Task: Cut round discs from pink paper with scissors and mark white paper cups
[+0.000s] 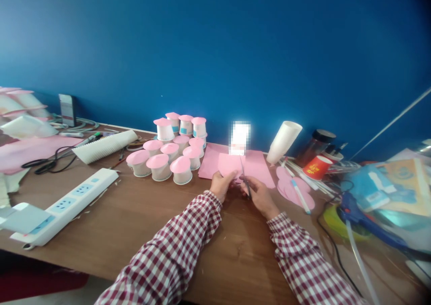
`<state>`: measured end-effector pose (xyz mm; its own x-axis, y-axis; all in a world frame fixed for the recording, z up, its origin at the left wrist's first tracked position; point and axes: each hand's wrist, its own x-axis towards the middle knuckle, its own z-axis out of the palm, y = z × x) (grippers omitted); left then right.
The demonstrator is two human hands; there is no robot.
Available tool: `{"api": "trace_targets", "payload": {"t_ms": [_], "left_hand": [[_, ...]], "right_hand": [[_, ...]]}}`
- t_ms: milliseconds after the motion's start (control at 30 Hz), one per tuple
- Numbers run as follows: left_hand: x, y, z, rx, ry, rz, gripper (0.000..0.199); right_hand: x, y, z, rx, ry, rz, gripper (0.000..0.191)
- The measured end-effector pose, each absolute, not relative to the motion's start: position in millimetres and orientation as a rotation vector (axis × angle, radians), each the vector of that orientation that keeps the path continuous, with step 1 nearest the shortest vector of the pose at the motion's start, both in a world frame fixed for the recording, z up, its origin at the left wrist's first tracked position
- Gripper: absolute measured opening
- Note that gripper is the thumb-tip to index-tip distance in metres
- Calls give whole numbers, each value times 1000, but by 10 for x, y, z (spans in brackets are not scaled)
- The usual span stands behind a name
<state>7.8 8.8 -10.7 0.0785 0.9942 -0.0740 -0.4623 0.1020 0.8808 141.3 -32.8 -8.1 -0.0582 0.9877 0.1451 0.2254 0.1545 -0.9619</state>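
Observation:
In the middle of the table my left hand [221,185] is closed on a piece of pink paper [232,162], fingers pinching its near edge. My right hand [261,196] grips a pair of scissors [245,181], whose blades point away from me at the paper. Behind both hands lie larger pink sheets [209,161]. Left of them stand several white paper cups [160,174] with pink cone-shaped paper tops, some stacked on others. Several pink paper rounds [292,189] lie to the right with a white marker [301,197] across them.
A white power strip [76,202] lies at left, near a stack of cups [107,145] on its side. Another cup stack [286,139] leans at the back right, beside a red paper cup [316,167]. A blue glue gun [363,224] with cables lies far right. A blue wall [215,49] closes the back.

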Motion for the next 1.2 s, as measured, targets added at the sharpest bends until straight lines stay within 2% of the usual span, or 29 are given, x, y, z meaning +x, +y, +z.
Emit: {"api": "trace_targets", "payload": {"t_ms": [1200], "left_hand": [[67,76,-82,818,854,1279,32]], "right_hand": [[1431,-325,-95,-1254,-1482,982,40]]}}
